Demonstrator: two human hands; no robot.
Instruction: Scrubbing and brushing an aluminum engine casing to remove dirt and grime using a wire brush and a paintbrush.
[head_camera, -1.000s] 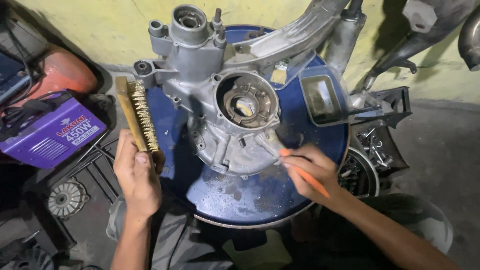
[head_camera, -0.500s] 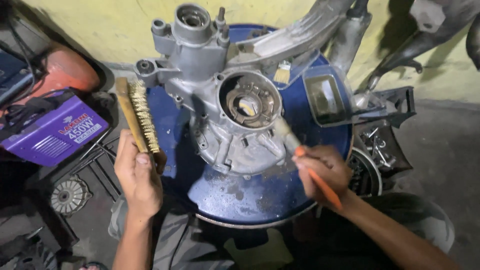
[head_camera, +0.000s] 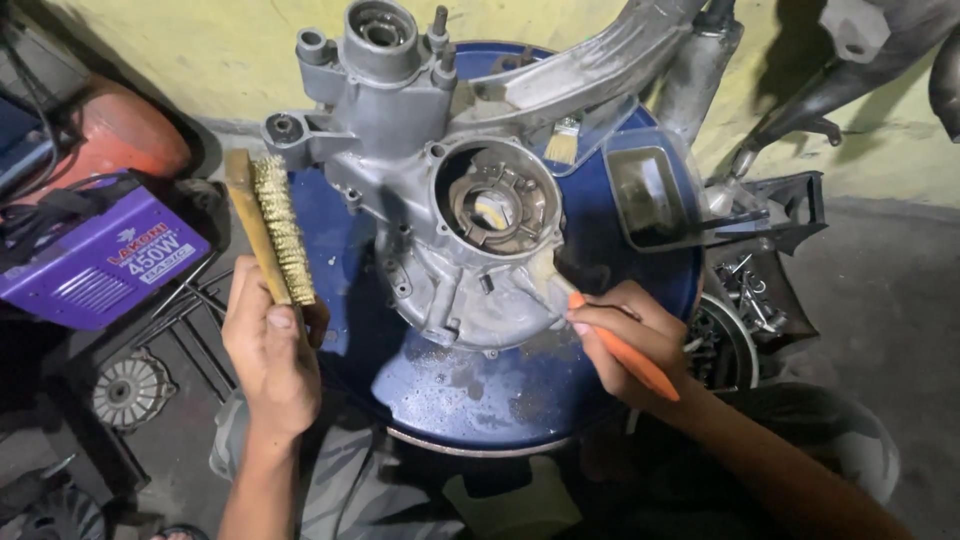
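At the far left a purple box-shaped machine (head_camera: 95, 262) is sitting on the floor, showing a white rectangular label with dark and red lettering on its slanted top; black cables are running over it. Behind it an orange rounded thing (head_camera: 125, 135) is lying half in shadow, too dark to identify. Lower down, a small grey finned disc (head_camera: 128, 390) is resting on the floor, and the corner below it is falling into darkness.

The left hand (head_camera: 268, 362) is wrapping its fingers and thumb tightly around the wooden handle of a wire brush (head_camera: 270, 230), holding it upright with the brass bristles facing right, just beside the blue drum top (head_camera: 480, 400) and apart from the casing.

In the middle a grey metal engine casing (head_camera: 450, 200) is lying on the drum top, its round opening facing up; its upper end is being cut off by the frame's edge.

The right hand (head_camera: 630, 340) is pinching the orange handle of a paintbrush (head_camera: 590, 315) between thumb and fingers, and the pale bristles are touching the casing's lower right rim. A second small brush (head_camera: 563, 140) is lying behind the casing near a dark rectangular tray (head_camera: 650, 200).

At the right, tangled metal parts (head_camera: 750, 290) are sitting in shade, hard to make out.
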